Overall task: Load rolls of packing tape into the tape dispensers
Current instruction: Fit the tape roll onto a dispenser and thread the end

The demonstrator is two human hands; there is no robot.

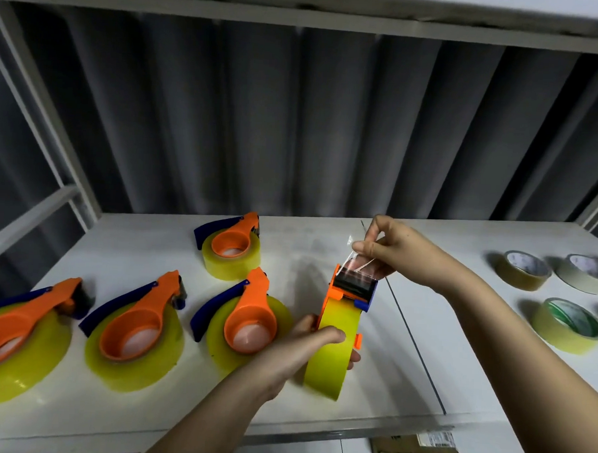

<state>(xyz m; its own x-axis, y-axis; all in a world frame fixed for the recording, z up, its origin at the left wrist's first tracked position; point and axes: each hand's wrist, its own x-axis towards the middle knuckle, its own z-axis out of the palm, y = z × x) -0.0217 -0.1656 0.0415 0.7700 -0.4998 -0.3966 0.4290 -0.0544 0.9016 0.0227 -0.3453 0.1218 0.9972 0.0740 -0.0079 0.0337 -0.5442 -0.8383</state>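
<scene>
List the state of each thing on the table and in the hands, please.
Held orange-and-blue plastic tape dispenser: upright, loaded with a yellowish roll.
Clear tape end: pulled up past the dispenser head.
Left hand: grips the loaded roll.
Right hand: pinches the tape end.
Four loaded dispensers: lying flat.
Three loose tape rolls: lying flat, unloaded.

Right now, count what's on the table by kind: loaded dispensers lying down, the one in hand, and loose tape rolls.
Loaded dispensers lying flat: 4
Dispenser held in the hands: 1
Loose tape rolls: 3
Total: 8
</scene>
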